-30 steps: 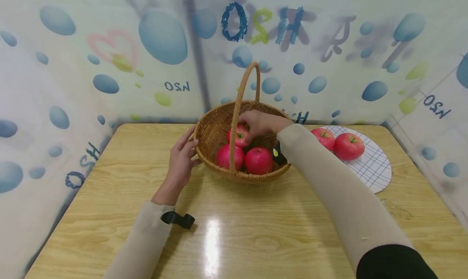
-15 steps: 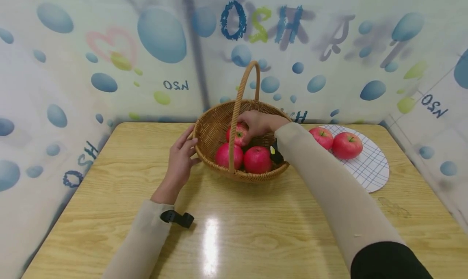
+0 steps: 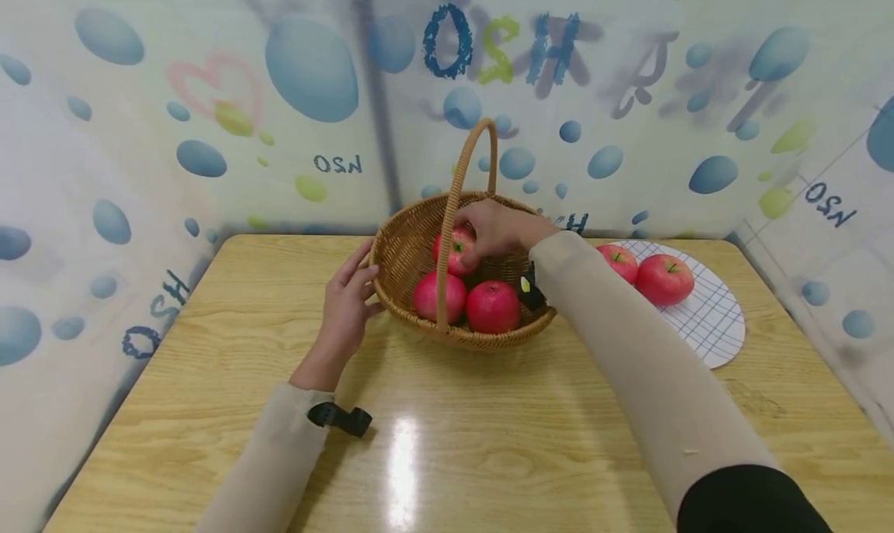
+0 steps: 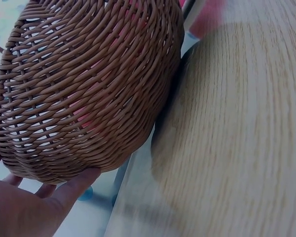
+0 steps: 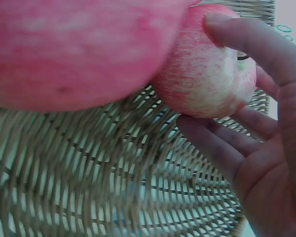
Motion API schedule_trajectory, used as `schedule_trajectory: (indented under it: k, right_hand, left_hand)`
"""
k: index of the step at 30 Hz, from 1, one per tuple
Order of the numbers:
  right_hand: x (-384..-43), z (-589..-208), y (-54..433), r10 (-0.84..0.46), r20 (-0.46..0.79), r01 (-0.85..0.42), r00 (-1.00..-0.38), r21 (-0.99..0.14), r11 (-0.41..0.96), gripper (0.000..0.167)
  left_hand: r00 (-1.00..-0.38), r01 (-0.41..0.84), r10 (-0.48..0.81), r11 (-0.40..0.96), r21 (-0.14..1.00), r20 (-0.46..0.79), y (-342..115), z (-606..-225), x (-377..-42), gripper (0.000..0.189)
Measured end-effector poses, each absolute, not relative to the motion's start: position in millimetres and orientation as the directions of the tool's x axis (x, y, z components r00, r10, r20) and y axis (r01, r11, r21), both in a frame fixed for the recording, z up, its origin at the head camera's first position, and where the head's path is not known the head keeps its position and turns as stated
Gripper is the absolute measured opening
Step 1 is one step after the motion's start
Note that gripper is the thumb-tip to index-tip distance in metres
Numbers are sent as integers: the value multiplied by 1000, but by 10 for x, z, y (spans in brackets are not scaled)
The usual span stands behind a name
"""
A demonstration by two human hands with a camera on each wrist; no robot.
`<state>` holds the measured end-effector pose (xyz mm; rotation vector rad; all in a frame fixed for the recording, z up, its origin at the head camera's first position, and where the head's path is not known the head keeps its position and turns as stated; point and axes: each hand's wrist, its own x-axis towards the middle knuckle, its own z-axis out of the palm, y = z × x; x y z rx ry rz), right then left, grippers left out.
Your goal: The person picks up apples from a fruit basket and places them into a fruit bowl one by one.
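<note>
A brown wicker basket (image 3: 400, 246) with a tall arched handle stands at the back middle of the table, leaning towards me. My right hand (image 3: 497, 226) reaches in past the handle and grips a red apple (image 3: 455, 252); in the right wrist view its thumb and fingertips lie round that apple (image 5: 202, 69). Two more apples, a left one (image 3: 438, 297) and a right one (image 3: 493, 307), lie in front of it inside the basket. My left hand (image 3: 344, 304) touches the basket's left side with extended, spread fingers; the left wrist view has them against the weave (image 4: 79, 98).
To the right, a flat white round plate (image 3: 719, 327) with blue grid lines carries two apples (image 3: 665, 279), one partly behind my right sleeve. The wooden table (image 3: 489, 440) meets a patterned backdrop (image 3: 314, 75) right behind the basket.
My right hand has risen slightly at the apple, and a little more of that apple shows. The left hand and the basket stay where they were.
</note>
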<state>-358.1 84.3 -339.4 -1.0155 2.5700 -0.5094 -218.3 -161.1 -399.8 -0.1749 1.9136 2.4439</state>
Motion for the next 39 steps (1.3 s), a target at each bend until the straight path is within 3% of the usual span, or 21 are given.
schedule_trajectory:
  k: [8,16,22,25,39]
  right_hand:
    - [-3499,-3199,911,-689,-86,-586,-720,-457,669,51]
    - [-3350,-2974,993,-679,-50,-571,-733,-497,653,66]
    - [-3257,-2863,1078,-701,-9,-600,-713,-508,617,57]
    - [-3200,-2816,1150,-703,37,-625,-711,-492,606,61]
    - [-2783,-2738,1610,-507,150,-475,-849,-637,607,70]
  left_hand:
    - [-994,-95,-31,-238,967,-106,-1592,-3999,-2172,54]
    - [-994,-96,-27,-216,972,-104,-1577,-3994,-2184,54]
    - [-994,-103,-22,-224,969,-111,-1572,-3985,-2192,53]
    - [-993,-106,-18,-227,968,-114,-1580,-3983,-2194,53]
    - [-993,-107,-18,-205,973,-113,-1627,-3978,-2177,53]
